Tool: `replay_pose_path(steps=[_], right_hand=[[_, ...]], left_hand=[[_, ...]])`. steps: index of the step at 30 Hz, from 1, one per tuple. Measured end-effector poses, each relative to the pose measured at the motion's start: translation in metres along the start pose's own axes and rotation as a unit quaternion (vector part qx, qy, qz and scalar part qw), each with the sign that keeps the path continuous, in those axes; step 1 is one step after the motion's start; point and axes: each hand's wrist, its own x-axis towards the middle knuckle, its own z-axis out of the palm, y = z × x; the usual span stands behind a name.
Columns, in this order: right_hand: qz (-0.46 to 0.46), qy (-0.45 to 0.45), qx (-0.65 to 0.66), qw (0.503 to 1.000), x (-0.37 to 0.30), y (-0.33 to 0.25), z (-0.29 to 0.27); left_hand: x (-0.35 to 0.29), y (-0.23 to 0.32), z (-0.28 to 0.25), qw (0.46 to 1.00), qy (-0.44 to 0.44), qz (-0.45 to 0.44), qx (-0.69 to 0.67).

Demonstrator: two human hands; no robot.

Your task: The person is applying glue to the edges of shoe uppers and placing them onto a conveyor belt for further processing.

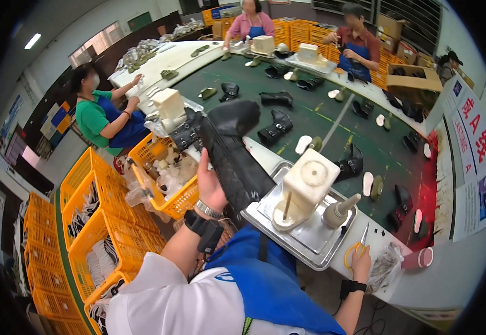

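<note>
My left hand (212,188) holds a tall black boot (233,159) by its shaft, tilted, with the foot end up and away from me. My thumb and palm show along its left side; the other fingers are hidden behind it. At the table's near right edge, my right hand (360,261) grips scissors (359,249) with yellow handles, their blades pointing away from me. Between my hands a metal tray (328,249) carries a white block-shaped container (311,177) and a pale pot (337,212) with a brush-like handle sticking out.
A green conveyor (332,111) carries several black boots, green shoe parts and pale soles. Yellow crates (100,223) stack at my left; a basket (184,198) of scraps stands nearer. A clear plastic bag (387,267) and pink cup (419,258) sit at right. Three co-workers work around the line.
</note>
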Motion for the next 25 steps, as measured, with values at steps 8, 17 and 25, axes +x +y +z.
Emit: replay_pose_path(steps=[8,17,25], right_hand=[[0.061,0.136,0.146,0.978,-0.026,-0.009,0.003],[0.125,0.286,0.147,0.939,-0.087,-0.085,0.05],[0.489,-0.052,0.324,0.808,-0.214,-0.077,0.164]], left_hand=[[0.051,0.106,-0.009,0.971,-0.024,0.135,0.194],[0.082,0.215,-0.145,0.997,-0.036,0.031,0.058],[0.109,0.24,-0.257,0.989,-0.104,-0.104,0.0]])
